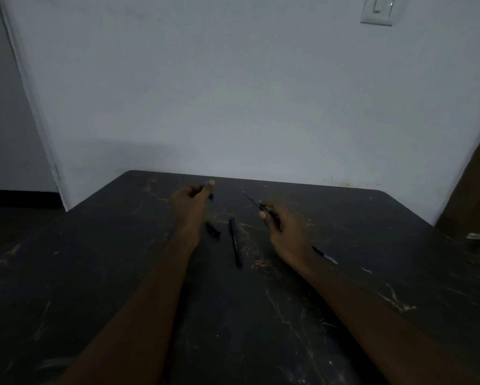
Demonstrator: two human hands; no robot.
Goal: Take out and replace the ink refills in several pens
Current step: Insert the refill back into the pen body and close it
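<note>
1. Two hands are up over the dark, scratched bench, well apart from each other, and the light is dim.
2. Left hand is curled, fingertips pinching a small blue-tipped pen piece near the far edge of the bench; too small and dark to say which part it is.
3. Right hand is closed around a dark pen barrel, and a thin ink refill sticks out of it, slanting up and away toward the left hand, tip bare.
4. Down on the bench between the two wrists lies a whole dark pen, flat, pointing roughly away from the person.
5. Just to its left, close beside the left wrist, sits a short black pen cap.
6. Behind the right wrist, another pen with a pale end pokes out, lying on the bench, partly hidden by the arm.
7. Far right edge: a small pale object, too blurred to name.
</note>
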